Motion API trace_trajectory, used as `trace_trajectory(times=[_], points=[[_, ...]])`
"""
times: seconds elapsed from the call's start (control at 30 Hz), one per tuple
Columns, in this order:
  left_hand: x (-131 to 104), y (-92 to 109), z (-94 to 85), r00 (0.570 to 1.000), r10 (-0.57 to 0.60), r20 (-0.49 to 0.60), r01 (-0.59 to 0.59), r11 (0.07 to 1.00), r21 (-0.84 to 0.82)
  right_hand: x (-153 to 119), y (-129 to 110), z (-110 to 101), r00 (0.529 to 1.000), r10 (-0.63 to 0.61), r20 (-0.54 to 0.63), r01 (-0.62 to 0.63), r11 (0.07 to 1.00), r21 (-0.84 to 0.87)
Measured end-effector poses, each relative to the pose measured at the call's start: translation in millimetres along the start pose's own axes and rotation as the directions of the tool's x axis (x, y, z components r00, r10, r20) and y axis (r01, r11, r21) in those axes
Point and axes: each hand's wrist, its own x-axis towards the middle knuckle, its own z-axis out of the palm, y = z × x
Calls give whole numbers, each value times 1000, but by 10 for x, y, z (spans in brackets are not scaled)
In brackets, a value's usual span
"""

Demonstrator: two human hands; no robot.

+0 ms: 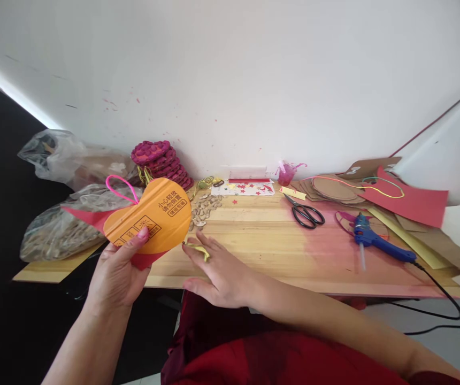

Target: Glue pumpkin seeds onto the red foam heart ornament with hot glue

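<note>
An orange cardboard gourd shape (150,216) with black printing is pinched in my left hand (117,272), the thumb on its face. Red paper (87,216) sticks out behind it, and a pink loop (120,187) rises from its narrow part. My right hand (220,272) is just right of the gourd shape, over the front of the table, fingers spread. A small yellow piece (198,249) lies against its fingers; whether it is gripped is unclear. Shells or seeds (205,208) lie beyond that hand.
Black scissors (304,212) and a blue glue gun (382,241) lie on the table (262,251) at right, near red paper (418,200). A purple stack (161,163) and plastic bags (73,224) stand at left. A pink cup (286,174) is by the wall.
</note>
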Motion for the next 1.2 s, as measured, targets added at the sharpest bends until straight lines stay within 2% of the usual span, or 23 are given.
trace_trajectory(times=[0.07,0.13,0.2,0.3,0.43,0.53,0.6,0.7,0.87,1.07,1.2], points=[[45,18,-57,998,-25,-57,25,1000,0,-205,107,-90,998,-50,25,51,998,-45],[106,8,-65,996,-36,-82,35,999,-9,-388,289,-195,992,77,-103,-91,986,-143],[184,-32,16,999,-30,-32,29,999,-28,-474,486,-305,951,206,-229,-249,952,-180],[338,-144,315,992,-22,123,30,997,-69,-396,704,-444,940,245,-237,-292,937,-191],[601,-348,868,931,-16,364,53,995,-90,-168,800,-519,958,227,-175,-260,945,-197],[794,-526,1187,900,-7,436,60,992,-107,-95,788,-516,964,220,-150,-249,945,-211],[890,-657,1301,894,-3,449,62,991,-117,-91,768,-506,966,219,-135,-244,945,-219],[973,-851,1328,881,-29,472,87,991,-100,-96,745,-494,968,221,-118,-243,942,-232],[1029,-1056,1193,858,-53,511,91,995,-50,-64,739,-517,974,213,-80,-226,948,-224],[1054,-1082,1157,848,-54,527,83,996,-32,-85,728,-554,984,176,-39,-180,969,-170],[1043,-1080,1170,841,-50,539,92,994,-51,-160,755,-539,976,200,-88,-210,969,-129]])
